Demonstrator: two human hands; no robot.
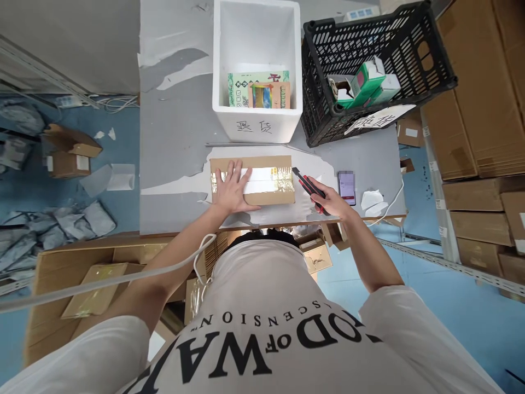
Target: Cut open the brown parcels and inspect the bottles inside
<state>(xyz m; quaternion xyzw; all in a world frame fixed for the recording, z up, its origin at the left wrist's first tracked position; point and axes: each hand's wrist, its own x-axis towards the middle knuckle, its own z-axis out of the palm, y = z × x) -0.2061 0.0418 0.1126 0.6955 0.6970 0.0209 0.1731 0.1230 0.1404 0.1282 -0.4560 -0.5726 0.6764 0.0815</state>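
Observation:
A taped cardboard box (268,198) with a white label (259,180) lies near the front of the grey table (172,120). My left hand (233,189) is spread flat over the box's left part, fingers apart. In my right hand (330,201) is a black and red box cutter (307,185), pointing up and left. Its tip is close to the right end of the box; whether it touches the tape I cannot tell. A phone (346,187) with a lit screen lies just right of that hand.
Behind the box stands a white foam bin (257,123) holding booklets. A black plastic crate (320,117) with green-and-white cartons is right of it. Crumpled white paper (372,201) lies at the right. A pale cable (123,276) crosses my left arm. Stacked cartons (476,213) stand far right.

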